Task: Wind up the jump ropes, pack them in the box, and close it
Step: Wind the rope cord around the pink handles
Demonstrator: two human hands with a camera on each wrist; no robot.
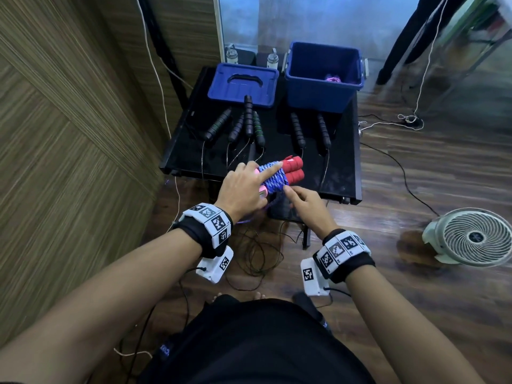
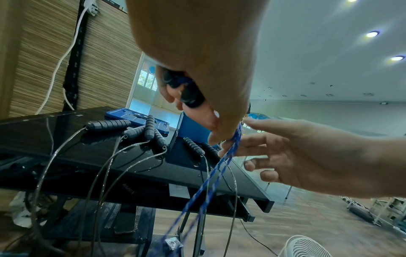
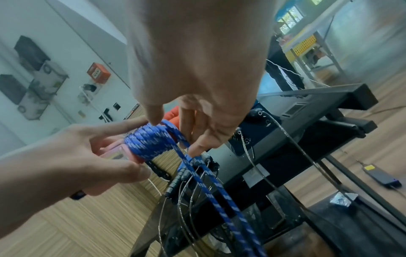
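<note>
My left hand [image 1: 246,187] grips a jump rope by its red handles [image 1: 293,169], with the index finger laid across the blue-and-white cord coil [image 1: 273,176] wound round them. The right hand [image 1: 302,200] is just below the coil. Its fingers are nearly straight: the thumb tip rests on the coil [image 3: 149,142] and the index fingertip touches the loose cord tail [image 3: 219,200], which hangs toward the floor. The open blue box [image 1: 324,76] stands at the back right of the black table [image 1: 340,167], with a purple rope [image 1: 332,78] inside. Its lid [image 1: 243,84] lies to the left.
Several black-handled jump ropes [image 1: 248,117] lie on the table in front of the lid and box, their thin cords trailing over the front edge to the floor. A wood-panel wall runs along the left. A white fan [image 1: 473,236] stands on the floor at the right.
</note>
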